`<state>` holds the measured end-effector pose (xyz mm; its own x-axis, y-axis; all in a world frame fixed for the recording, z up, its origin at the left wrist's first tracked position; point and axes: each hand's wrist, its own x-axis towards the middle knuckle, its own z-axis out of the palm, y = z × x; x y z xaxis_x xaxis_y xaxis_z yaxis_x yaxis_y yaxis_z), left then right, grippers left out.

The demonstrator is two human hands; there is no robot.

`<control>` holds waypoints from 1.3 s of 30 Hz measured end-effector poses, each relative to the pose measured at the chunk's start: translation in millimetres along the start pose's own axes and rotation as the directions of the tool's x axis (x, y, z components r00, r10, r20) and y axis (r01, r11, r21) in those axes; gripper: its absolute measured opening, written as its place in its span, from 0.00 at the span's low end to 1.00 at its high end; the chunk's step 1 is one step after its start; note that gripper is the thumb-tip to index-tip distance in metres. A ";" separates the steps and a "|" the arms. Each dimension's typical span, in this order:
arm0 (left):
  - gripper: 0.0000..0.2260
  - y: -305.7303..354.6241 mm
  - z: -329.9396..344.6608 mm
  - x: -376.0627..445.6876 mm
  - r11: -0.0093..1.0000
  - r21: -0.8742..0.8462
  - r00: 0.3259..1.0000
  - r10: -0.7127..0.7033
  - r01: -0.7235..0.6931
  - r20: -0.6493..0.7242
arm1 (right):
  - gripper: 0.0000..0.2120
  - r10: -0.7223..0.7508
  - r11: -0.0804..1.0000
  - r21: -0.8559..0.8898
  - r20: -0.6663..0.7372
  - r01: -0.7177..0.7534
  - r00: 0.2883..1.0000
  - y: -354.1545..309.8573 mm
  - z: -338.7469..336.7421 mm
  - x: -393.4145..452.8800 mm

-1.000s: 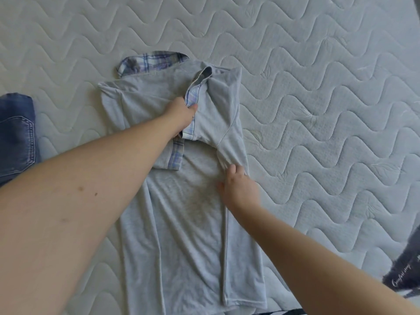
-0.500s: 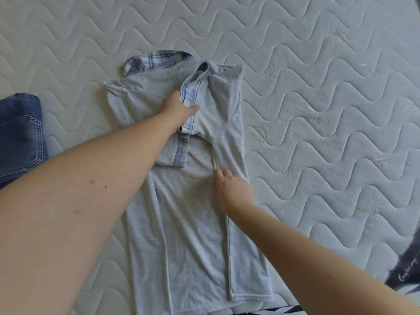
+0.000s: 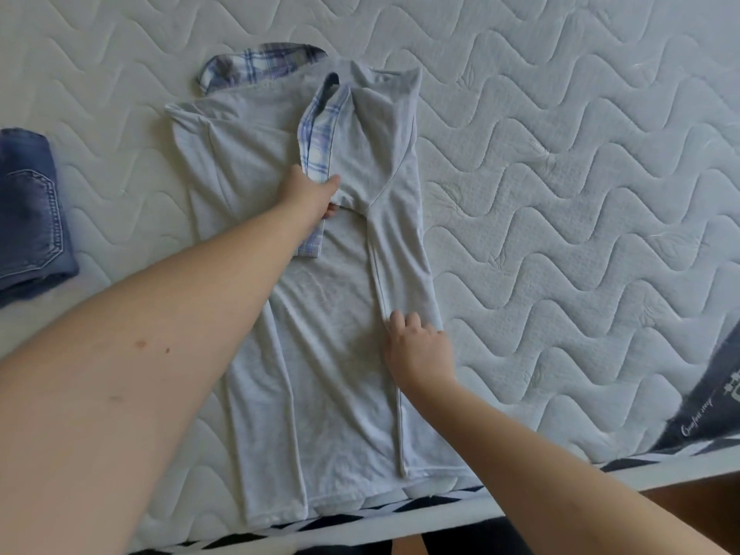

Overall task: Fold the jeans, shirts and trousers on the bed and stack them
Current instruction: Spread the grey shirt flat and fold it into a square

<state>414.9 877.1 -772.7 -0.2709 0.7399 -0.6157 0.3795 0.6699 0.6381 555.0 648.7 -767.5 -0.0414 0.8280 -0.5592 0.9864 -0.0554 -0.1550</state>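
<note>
While it lies flat at the centre of the frame, the grey shirt (image 3: 320, 354) runs lengthwise from its plaid collar (image 3: 260, 66) near the top down to its hem at the bottom edge of the bed (image 3: 580, 194), with its right side and sleeve already folded inward over the body. A strip of blue-and-white plaid lining (image 3: 318, 150) shows along the turned-back sleeve edge just above the middle of the garment. The left hand (image 3: 310, 196) reaches in from the lower left and grips that folded sleeve where the plaid strip ends, thumb on top and fingers curled beneath the cloth. The right hand (image 3: 418, 350) comes in from the lower right and rests on the folded-over right edge of the shirt, its fingers bent with the tips pressing the fabric near the seam; whether they pinch it cannot be told. At the left edge of the frame, well apart from the shirt, sit folded blue jeans (image 3: 30, 218) with a stitched pocket facing up. The white quilted mattress cover with a wavy pattern fills the rest, and a dark label (image 3: 716, 402) with white lettering sits at the lower right edge.
</note>
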 end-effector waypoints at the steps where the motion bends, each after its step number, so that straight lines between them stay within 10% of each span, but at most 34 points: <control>1: 0.21 -5.5 4.8 -9.8 0.998 -0.049 0.999 -0.032 0.032 0.009 | 0.09 -0.006 1.000 0.029 -0.029 0.007 1.000 2.5 3.3 -5.6; 9: 0.12 -78.3 46.7 -93.4 0.977 -0.006 0.906 -0.195 0.212 0.376 | 0.15 -0.062 0.982 0.164 -0.164 0.089 0.984 35.9 34.5 -71.1; 25: 0.09 -172.7 62.2 -188.3 0.983 0.103 0.830 -0.184 0.152 0.526 | 0.44 0.128 0.922 0.382 -0.168 -0.055 0.977 94.7 127.4 -174.0; 39: 0.05 -216.6 67.0 -253.1 0.964 0.220 0.789 -0.251 0.150 0.562 | 0.11 0.477 0.539 0.776 0.039 -0.328 0.878 83.2 124.1 -180.7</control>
<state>460.5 540.6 -786.0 0.1880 0.3813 -0.9051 0.5198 0.7433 0.4211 624.8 425.2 -780.3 0.4280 0.6786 -0.5969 0.4217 -0.7341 -0.5323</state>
